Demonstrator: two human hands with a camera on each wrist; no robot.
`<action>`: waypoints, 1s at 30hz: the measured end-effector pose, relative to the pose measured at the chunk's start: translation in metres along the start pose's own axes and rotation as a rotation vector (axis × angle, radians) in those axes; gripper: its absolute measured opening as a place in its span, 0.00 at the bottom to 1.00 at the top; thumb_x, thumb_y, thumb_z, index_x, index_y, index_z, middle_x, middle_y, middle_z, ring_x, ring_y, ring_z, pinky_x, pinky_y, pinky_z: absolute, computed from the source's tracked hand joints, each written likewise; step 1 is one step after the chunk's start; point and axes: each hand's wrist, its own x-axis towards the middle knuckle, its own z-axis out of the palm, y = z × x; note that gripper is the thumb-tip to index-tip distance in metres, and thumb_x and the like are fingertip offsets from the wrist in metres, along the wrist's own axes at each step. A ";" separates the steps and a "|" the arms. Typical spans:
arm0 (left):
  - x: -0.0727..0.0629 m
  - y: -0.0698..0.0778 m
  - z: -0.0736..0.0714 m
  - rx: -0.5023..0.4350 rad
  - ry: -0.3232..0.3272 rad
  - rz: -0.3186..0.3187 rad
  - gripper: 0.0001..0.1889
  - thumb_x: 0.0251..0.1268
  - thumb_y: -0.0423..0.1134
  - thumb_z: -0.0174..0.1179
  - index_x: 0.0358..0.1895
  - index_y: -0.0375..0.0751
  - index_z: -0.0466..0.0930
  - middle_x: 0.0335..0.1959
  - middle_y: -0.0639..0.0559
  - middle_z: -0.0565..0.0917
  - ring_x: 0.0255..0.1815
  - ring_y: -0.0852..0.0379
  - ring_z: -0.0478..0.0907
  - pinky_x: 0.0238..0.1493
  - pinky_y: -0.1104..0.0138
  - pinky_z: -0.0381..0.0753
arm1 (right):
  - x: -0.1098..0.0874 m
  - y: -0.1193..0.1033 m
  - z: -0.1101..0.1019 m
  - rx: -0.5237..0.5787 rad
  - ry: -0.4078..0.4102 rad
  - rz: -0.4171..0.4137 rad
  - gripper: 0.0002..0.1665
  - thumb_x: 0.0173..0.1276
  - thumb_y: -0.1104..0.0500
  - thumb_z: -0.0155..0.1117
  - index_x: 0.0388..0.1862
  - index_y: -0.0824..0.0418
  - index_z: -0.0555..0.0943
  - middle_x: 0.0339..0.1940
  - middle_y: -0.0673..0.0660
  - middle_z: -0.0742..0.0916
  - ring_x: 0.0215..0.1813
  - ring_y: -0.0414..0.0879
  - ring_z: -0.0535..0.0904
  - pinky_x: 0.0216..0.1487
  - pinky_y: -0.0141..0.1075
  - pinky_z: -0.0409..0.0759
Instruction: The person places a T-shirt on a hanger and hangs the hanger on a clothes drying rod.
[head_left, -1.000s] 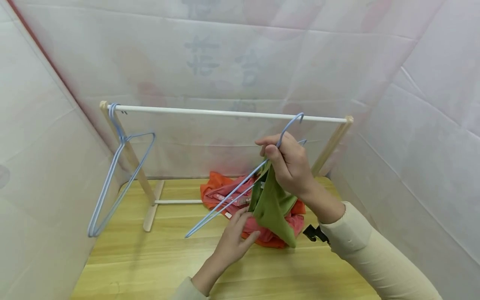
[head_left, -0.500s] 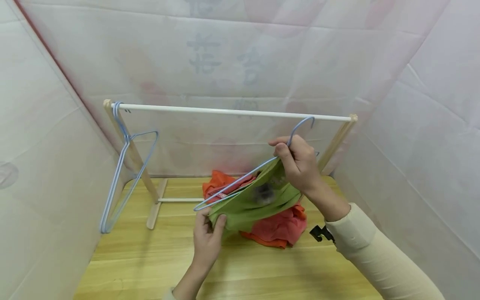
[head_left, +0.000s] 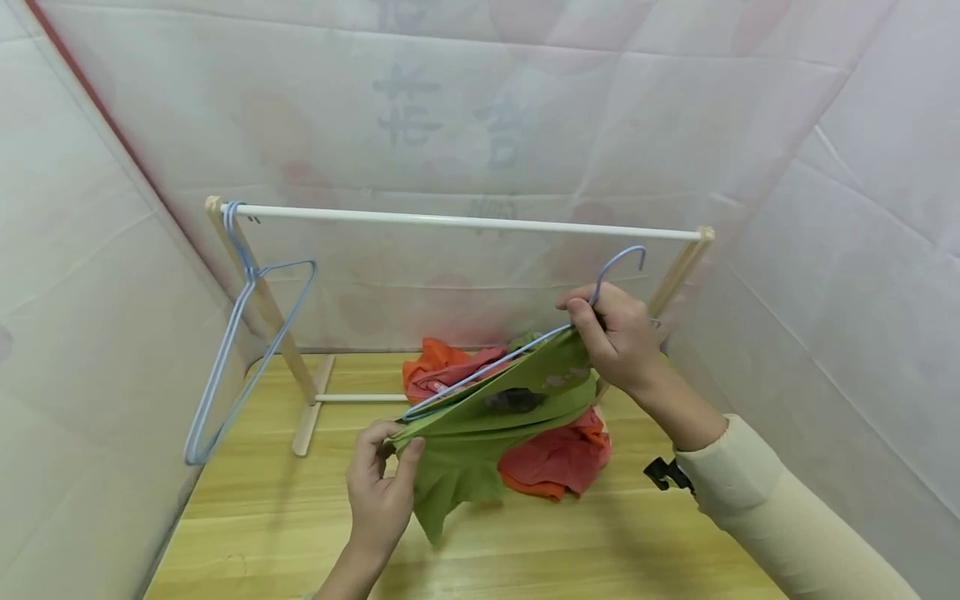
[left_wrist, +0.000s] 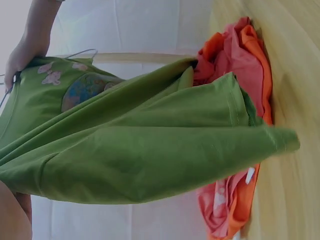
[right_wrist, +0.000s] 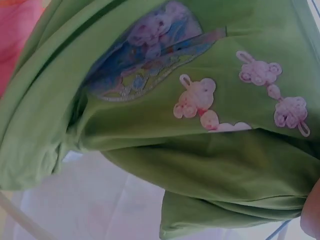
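Note:
A green T-shirt [head_left: 517, 425] with a printed picture and pink bear shapes on its front is stretched slantwise between both hands in the head view. Inside its neckline runs a light blue wire hanger [head_left: 622, 252], the hook sticking up below the rack's rod. My right hand [head_left: 618, 337] grips the hanger at the base of its hook, along with the shirt's collar. At the hanger's left end my left hand [head_left: 378, 496] pinches the shirt's edge between thumb and fingers. In the left wrist view the loose shirt cloth [left_wrist: 140, 155] hangs in folds.
Behind the shirt stands a wooden rack with a white rod [head_left: 450, 221]. Blue hangers [head_left: 249, 275] hang together at its left end. On the wooden table [head_left: 570, 550] lies a pile of red and orange clothes [head_left: 558, 458], partly covered by the shirt. Pale fabric walls surround the table.
The left hand has moved from beside the pile to the shirt's edge, then drawn it leftward over the hanger's end. The right hand has shifted slightly right and down with the hanger.

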 end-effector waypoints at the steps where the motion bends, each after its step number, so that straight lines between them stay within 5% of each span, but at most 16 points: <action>1: 0.002 0.000 -0.001 0.015 -0.010 0.019 0.10 0.64 0.24 0.63 0.43 0.21 0.72 0.39 0.43 0.80 0.38 0.63 0.77 0.38 0.75 0.77 | 0.000 -0.001 -0.002 -0.005 -0.007 -0.001 0.24 0.79 0.49 0.48 0.37 0.61 0.87 0.27 0.52 0.84 0.25 0.37 0.68 0.28 0.29 0.64; 6: 0.011 0.002 -0.004 0.050 -0.034 0.103 0.11 0.66 0.30 0.64 0.40 0.22 0.74 0.37 0.40 0.79 0.36 0.61 0.76 0.36 0.75 0.76 | 0.006 -0.004 -0.012 -0.030 -0.022 -0.039 0.23 0.77 0.50 0.48 0.31 0.59 0.86 0.27 0.53 0.87 0.25 0.38 0.72 0.26 0.29 0.66; 12: 0.018 0.006 -0.004 0.069 -0.049 0.129 0.10 0.65 0.29 0.65 0.40 0.23 0.77 0.37 0.38 0.81 0.38 0.62 0.78 0.38 0.76 0.78 | 0.011 -0.009 -0.015 -0.101 -0.089 -0.120 0.26 0.79 0.45 0.47 0.28 0.56 0.84 0.21 0.48 0.82 0.21 0.36 0.67 0.21 0.29 0.62; 18: 0.021 0.002 0.000 0.117 -0.113 0.101 0.10 0.56 0.20 0.66 0.41 0.30 0.81 0.38 0.41 0.84 0.38 0.59 0.80 0.40 0.74 0.76 | 0.009 -0.017 -0.001 -0.136 -0.082 -0.168 0.25 0.79 0.46 0.47 0.25 0.54 0.81 0.19 0.47 0.77 0.21 0.36 0.66 0.20 0.30 0.62; 23: 0.023 0.001 0.008 0.129 -0.154 0.077 0.18 0.49 0.14 0.61 0.43 0.34 0.82 0.38 0.44 0.85 0.39 0.58 0.81 0.40 0.77 0.78 | 0.005 -0.024 0.016 -0.131 -0.110 -0.190 0.27 0.79 0.46 0.48 0.17 0.52 0.68 0.16 0.46 0.70 0.20 0.38 0.62 0.19 0.31 0.59; 30: 0.023 0.003 0.013 0.158 -0.156 0.035 0.18 0.51 0.15 0.59 0.45 0.34 0.82 0.37 0.48 0.85 0.33 0.60 0.77 0.35 0.74 0.77 | -0.006 -0.035 0.033 -0.104 -0.251 -0.117 0.24 0.79 0.42 0.49 0.29 0.52 0.83 0.25 0.45 0.82 0.28 0.38 0.77 0.26 0.34 0.75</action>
